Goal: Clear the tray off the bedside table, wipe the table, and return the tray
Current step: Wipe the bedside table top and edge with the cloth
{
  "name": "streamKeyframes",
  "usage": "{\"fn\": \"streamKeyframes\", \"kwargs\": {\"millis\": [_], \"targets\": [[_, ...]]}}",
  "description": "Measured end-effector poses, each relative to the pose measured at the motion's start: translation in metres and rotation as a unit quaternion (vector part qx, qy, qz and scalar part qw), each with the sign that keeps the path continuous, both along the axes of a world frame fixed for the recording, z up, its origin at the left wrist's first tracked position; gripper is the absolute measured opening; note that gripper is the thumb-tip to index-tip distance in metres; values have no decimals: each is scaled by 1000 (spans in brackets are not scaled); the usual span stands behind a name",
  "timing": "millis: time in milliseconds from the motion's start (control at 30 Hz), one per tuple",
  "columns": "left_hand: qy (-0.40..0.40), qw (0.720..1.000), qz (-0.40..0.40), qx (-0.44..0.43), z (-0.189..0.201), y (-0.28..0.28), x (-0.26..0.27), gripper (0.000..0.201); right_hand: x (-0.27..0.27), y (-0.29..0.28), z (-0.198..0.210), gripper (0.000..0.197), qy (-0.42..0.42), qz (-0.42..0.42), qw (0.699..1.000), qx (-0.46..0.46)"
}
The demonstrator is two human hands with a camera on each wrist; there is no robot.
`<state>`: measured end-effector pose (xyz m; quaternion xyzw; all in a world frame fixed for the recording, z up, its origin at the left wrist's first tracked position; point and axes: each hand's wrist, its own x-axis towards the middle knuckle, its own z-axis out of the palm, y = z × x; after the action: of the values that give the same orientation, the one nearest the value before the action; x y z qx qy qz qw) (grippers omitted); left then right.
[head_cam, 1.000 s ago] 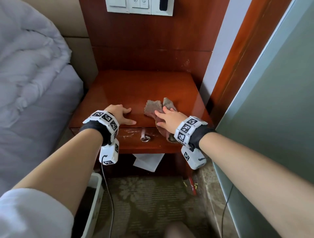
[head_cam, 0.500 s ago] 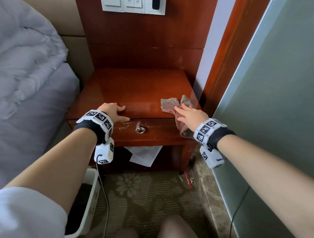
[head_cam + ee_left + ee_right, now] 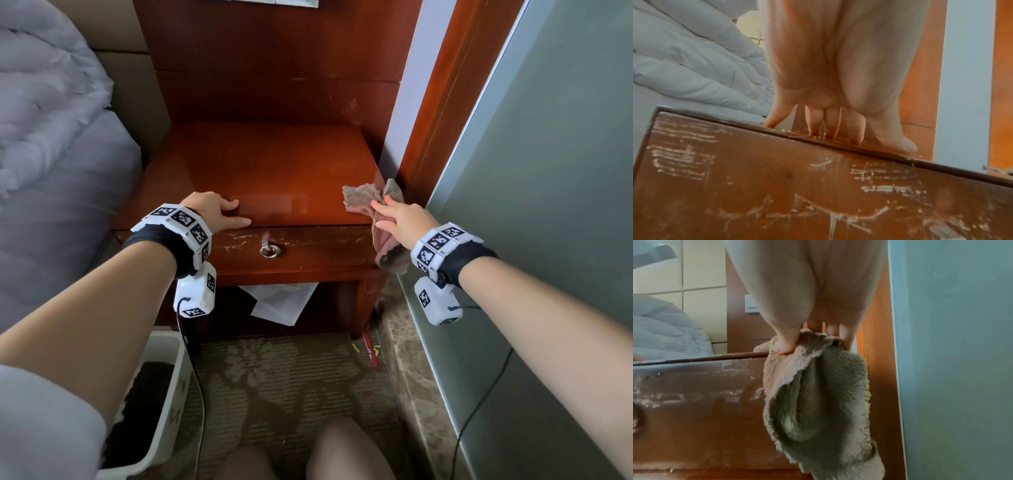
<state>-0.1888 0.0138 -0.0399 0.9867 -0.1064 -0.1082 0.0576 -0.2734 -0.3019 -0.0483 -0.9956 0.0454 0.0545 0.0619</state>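
The right hand [image 3: 400, 219], pinching the cloth [image 3: 359, 200], has slid it along the table [image 3: 267, 164] to the front right corner, while the left hand [image 3: 212, 212] rests spread on the front edge, so the wiping seems well advanced; the tray is not in view.

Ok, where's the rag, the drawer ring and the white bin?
rag [image 3: 359, 200]: head view, its spread-out left part.
drawer ring [image 3: 271, 255]: head view, its lower rim.
white bin [image 3: 169, 407]: head view, its right wall.
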Motion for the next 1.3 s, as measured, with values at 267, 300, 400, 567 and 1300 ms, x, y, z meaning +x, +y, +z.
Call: {"fn": "streamKeyframes", "kwargs": {"millis": [267, 300, 400, 567, 1300], "targets": [[12, 1000, -4, 11, 6, -19, 14, 71, 32, -3, 6, 50, 26, -11, 999, 21], [14, 1000, -6, 12, 7, -21, 17, 71, 38, -4, 7, 50, 33, -11, 999, 16], [21, 1000, -16, 14, 8, -29, 33, 72, 58, -6, 12, 51, 48, -11, 999, 5], [48, 998, -31, 28, 9, -45, 67, 76, 94, -6, 21, 53, 94, -2, 995, -25], [109, 993, -33, 36, 19, -112, 233, 82, 275, -43, 26, 59, 143, 5, 990, -15]]}}
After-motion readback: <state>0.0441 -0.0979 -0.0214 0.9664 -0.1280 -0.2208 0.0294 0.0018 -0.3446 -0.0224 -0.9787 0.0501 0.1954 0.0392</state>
